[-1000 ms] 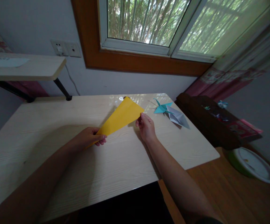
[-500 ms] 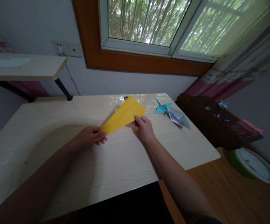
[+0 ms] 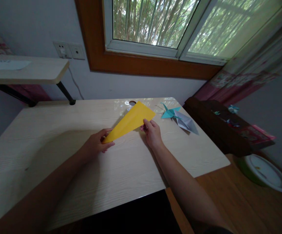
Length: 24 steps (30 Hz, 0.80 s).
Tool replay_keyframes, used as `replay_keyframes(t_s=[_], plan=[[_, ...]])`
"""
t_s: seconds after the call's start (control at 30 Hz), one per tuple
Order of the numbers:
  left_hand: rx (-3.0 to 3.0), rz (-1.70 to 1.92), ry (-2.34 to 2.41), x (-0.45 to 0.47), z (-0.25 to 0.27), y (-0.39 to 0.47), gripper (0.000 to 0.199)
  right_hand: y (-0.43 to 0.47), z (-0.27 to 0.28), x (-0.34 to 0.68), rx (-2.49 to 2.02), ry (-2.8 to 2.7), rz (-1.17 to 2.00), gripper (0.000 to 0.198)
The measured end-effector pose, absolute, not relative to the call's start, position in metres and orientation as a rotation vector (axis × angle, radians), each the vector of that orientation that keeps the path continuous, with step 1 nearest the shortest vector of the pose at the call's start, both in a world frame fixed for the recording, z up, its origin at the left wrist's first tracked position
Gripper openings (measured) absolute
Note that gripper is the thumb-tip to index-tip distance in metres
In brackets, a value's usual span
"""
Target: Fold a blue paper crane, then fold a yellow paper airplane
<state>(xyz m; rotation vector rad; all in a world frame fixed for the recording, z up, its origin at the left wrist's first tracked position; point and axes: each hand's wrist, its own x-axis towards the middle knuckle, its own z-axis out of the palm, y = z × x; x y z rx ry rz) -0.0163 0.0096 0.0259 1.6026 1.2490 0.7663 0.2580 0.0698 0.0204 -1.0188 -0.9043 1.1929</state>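
Observation:
A folded sheet of yellow paper (image 3: pixel 132 121), long and kite-like, is held tilted a little above the desk. Its narrow point faces me on the left and its wide end is toward the window. My right hand (image 3: pixel 152 134) pinches the lower right edge, thumb on top and fingers underneath. At the narrow point, my left hand (image 3: pixel 97 143) has its thumb and forefinger apart on either side of the tip; part of its other fingers is hidden.
On the desk (image 3: pixel 131 172), at the right, lie a teal folded-paper figure (image 3: pixel 170 113) and a grey-white folded-paper piece (image 3: pixel 186 123), touching. A raised shelf (image 3: pixel 43 70) stands at back left. A dark cabinet (image 3: pixel 218 126) and a white-lidded bin (image 3: pixel 267 172) are beyond the right edge.
The yellow paper has shifted slightly right with my right hand. My left thumb has come off the paper's face, and that hand has opened around the tip.

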Motion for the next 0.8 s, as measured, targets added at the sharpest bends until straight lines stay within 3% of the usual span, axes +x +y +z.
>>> replay_keyframes(t_s=[0.3, 0.5, 0.63, 0.8], plan=[[1.934, 0.769, 1.347, -0.013, 0.031, 0.006, 0.062, 0.068, 0.015, 0.254, -0.934, -0.990, 1.295, 0.036], [1.874, 0.796, 1.334, -0.012, 0.031, 0.005, 0.053, 0.061, 0.011, 0.247, -0.926, -1.254, 1.392, 0.042], [1.913, 0.800, 1.343, -0.008, 0.033, 0.003, 0.040, 0.057, 0.011, 0.241, -0.958, -1.330, 1.498, 0.035], [1.769, 0.815, 1.288, -0.006, 0.031, 0.004, 0.039, 0.057, 0.013, 0.239, -0.965, -1.356, 1.520, 0.034]])
